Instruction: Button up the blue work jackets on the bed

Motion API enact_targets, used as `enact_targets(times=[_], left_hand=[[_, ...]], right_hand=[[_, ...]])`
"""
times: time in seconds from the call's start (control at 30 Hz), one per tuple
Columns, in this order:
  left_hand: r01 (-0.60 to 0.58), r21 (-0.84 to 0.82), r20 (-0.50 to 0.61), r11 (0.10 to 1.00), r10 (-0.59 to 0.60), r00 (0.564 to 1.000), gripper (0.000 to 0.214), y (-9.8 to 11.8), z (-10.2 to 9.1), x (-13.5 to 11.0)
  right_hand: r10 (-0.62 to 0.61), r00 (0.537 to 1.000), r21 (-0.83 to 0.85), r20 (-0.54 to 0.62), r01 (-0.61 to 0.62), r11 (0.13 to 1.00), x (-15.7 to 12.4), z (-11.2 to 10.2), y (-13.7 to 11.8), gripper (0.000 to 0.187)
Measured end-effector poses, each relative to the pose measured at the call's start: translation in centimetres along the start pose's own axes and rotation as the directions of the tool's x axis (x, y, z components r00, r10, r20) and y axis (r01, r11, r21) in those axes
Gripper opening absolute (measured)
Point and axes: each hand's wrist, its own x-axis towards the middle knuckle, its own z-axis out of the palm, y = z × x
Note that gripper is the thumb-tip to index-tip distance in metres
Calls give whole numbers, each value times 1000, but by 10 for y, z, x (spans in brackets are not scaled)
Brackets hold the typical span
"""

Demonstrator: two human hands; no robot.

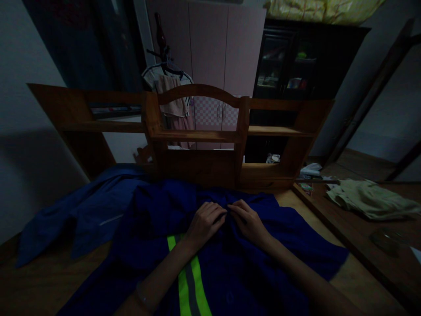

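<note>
A dark blue work jacket (148,259) with a yellow-green and grey reflective stripe (189,285) lies spread on the wooden surface. Both my hands meet near its upper middle, by the collar or front edge. My left hand (205,219) pinches the cloth, thumb and fingers together. Just to the right, my right hand (246,219) also has its fingertips pinched on the blue fabric. Whether a button or other small part sits between the fingertips is too dark to tell. A bracelet (143,296) circles my left wrist.
Another blue garment (98,206) lies to the left. Behind the jacket stands a wooden headboard with shelves (197,136). On the right, a pale green cloth (368,197) and a glass dish (390,239) rest on a brown surface beyond a raised wooden edge (342,241).
</note>
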Motion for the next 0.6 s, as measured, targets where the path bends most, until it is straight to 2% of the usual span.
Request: enact_targets(times=[0.13, 0.37, 0.6], left_hand=[[31, -3, -22, 1000, -31, 999, 13, 4, 2, 0], [126, -26, -170, 992, -129, 977, 14, 9, 7, 0], [220, -49, -139, 974, -224, 965, 19, 10, 7, -1]], right_hand=[[-20, 998, 32, 54, 18, 999, 1, -5, -6, 34], [-25, 995, 44, 96, 21, 999, 2, -10, -14, 44], [-17, 986, 10, 168, 15, 1000, 1, -6, -13, 47]])
